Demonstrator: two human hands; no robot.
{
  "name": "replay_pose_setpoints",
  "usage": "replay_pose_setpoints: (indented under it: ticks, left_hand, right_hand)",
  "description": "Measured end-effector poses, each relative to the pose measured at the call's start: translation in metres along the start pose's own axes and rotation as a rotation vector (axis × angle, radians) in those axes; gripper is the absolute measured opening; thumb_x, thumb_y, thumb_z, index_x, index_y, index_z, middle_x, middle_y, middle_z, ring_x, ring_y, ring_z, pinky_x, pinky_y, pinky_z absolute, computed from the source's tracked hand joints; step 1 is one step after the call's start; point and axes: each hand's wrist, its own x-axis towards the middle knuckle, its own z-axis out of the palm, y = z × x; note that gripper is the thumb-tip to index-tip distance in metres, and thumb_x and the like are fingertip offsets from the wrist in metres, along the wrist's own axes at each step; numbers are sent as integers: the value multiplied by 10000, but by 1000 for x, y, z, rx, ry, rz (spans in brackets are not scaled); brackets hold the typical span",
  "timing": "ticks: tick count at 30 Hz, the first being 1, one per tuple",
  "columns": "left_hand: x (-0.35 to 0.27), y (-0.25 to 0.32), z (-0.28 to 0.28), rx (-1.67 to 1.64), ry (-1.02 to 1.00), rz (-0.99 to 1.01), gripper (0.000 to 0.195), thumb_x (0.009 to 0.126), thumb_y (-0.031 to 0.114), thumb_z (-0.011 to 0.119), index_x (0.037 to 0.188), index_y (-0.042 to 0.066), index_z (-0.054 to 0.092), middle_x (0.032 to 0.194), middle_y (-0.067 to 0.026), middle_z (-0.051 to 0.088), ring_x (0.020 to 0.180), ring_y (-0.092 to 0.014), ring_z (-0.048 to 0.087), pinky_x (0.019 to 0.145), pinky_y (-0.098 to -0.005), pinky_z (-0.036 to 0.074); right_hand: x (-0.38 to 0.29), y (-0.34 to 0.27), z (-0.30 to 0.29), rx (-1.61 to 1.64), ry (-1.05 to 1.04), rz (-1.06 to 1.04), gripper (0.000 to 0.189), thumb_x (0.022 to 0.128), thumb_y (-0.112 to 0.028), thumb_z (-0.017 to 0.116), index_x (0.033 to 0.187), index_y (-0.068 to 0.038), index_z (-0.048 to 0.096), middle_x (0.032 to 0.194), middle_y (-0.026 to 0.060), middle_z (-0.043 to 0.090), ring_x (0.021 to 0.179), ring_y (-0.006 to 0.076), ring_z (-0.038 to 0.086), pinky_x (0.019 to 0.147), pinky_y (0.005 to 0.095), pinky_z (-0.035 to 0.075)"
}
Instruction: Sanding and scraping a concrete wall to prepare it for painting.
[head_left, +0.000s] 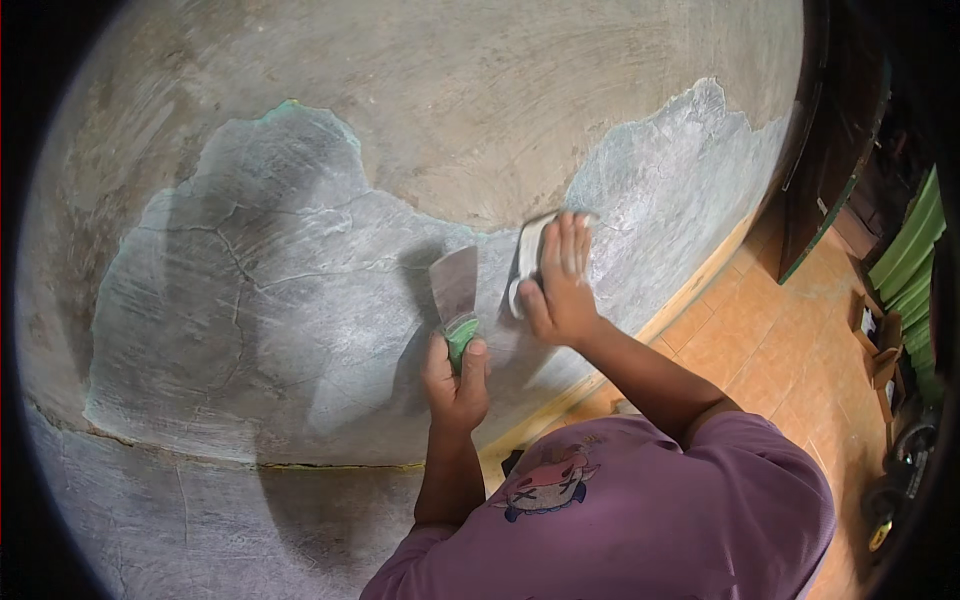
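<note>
My left hand (455, 379) grips the green handle of a putty knife (455, 285). Its wide blade points up and looks smeared with grey. My right hand (564, 281) presses a pale, flat-faced rubbing tool (529, 255) against the wall, with the fingers spread over it. Motion blur and the hand hide what kind it is. Before me the wall has a grey patch (300, 225) with turquoise paint at its ragged edge and several thin cracks. Brownish plaster (480, 112) with sweeping marks covers the wall around and above it.
A horizontal crack (150, 448) runs along the wall at lower left. Yellowish edging (694, 285) borders the wall beside an orange tiled floor (757, 330). At the right are a dark panel (840, 150), green corrugated sheeting (911, 262) and small brown boxes (885, 345).
</note>
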Motion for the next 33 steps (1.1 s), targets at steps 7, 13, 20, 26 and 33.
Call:
replay_pose_setpoints:
  ticks: [7, 13, 20, 26, 33]
  left_hand:
    - [5, -14, 15, -60, -69, -81, 190, 966, 161, 535, 1065, 0, 538, 775, -10, 543, 598, -65, 472, 522, -216, 385]
    - [9, -21, 15, 35, -151, -40, 203, 969, 193, 542, 1033, 0, 536, 786, -14, 553, 615, -57, 473, 546, -210, 387]
    - [13, -21, 21, -66, -188, -68, 239, 973, 190, 530, 1097, -14, 517, 838, -38, 567, 654, -75, 495, 581, -229, 411]
    - [13, -17, 28, -174, -137, -114, 193, 967, 191, 546, 996, -1, 539, 805, -37, 574, 662, -82, 516, 602, -240, 435]
    - [13, -18, 38, -283, -85, -134, 214, 972, 191, 541, 1046, -9, 527, 831, -43, 577, 658, -72, 503, 592, -224, 419]
  right_hand:
    - [14, 0, -14, -7, -39, 37, 742, 954, -314, 394, 1440, 149, 79, 1497, 394, 31, 1389, 569, -26, 1110, 623, -16]
    - [42, 14, -32, 51, 133, 111, 736, 962, -286, 377, 1459, 125, 24, 1514, 371, -37, 1389, 566, -62, 1107, 616, -32]
    - [32, 22, -27, -20, 63, 32, 716, 965, -309, 374, 1480, 80, 64, 1543, 319, -21, 1359, 608, -103, 1061, 678, -56]
    - [57, 12, -39, -23, 82, 40, 733, 966, -332, 375, 1481, 79, 53, 1538, 330, -15, 1364, 596, -119, 1058, 683, -58]
    - [57, 22, -46, -89, 9, 21, 747, 963, -349, 379, 1481, 79, 52, 1531, 343, -16, 1370, 588, -118, 1053, 687, -63]
